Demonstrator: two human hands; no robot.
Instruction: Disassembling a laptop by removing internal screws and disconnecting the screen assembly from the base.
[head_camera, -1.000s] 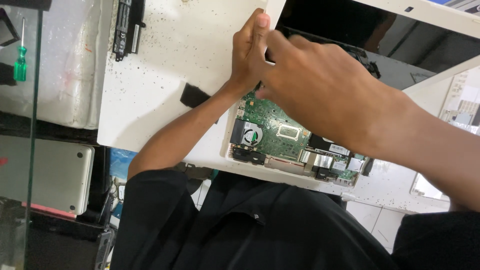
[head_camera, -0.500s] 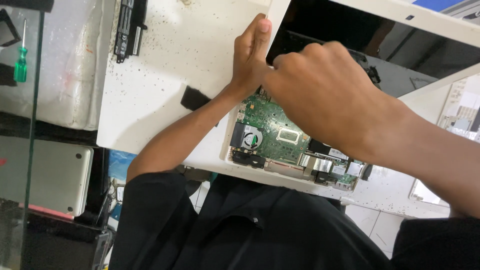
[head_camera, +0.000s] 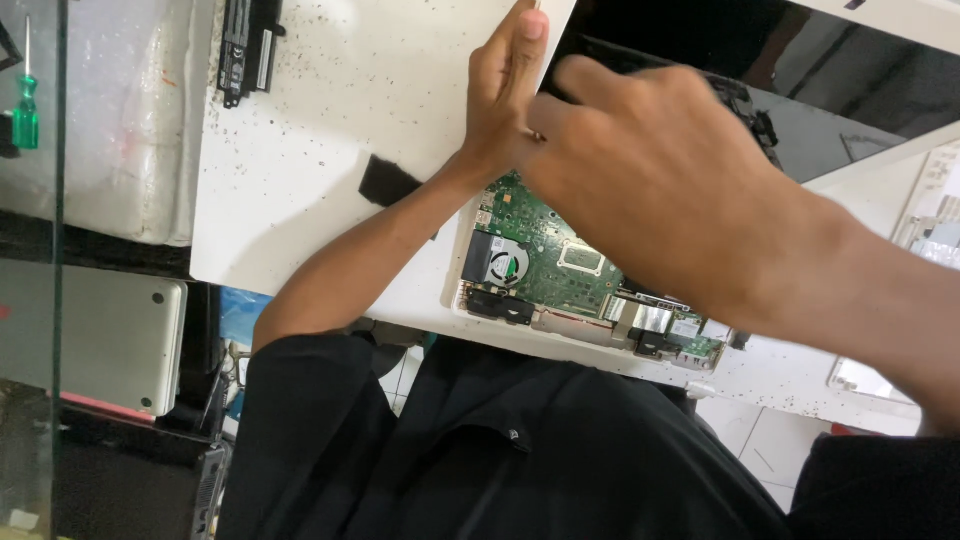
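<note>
Opened laptop (head_camera: 590, 280) on white table (head_camera: 320, 150) — green board exposed, long axis running down-right. Left hand (head_camera: 505, 95) flat against its upper edge; right hand (head_camera: 650, 180) over board, grip state hidden — both touching.

White speckled worktable (head_camera: 330, 120); white tiled floor (head_camera: 770, 440) below; glass pane (head_camera: 45, 300) at left edge; bright even light.

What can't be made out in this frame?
Head view only:
- Upper part of the green circuit board: hidden under the right hand.
- What the left hand pinches: too small, only a thin tip shows.
- Right hand's grip: its own back hides it.
- Black battery pack: cut off by the top edge.
- Green-handled screwdriver: dimmed behind glass.
</note>
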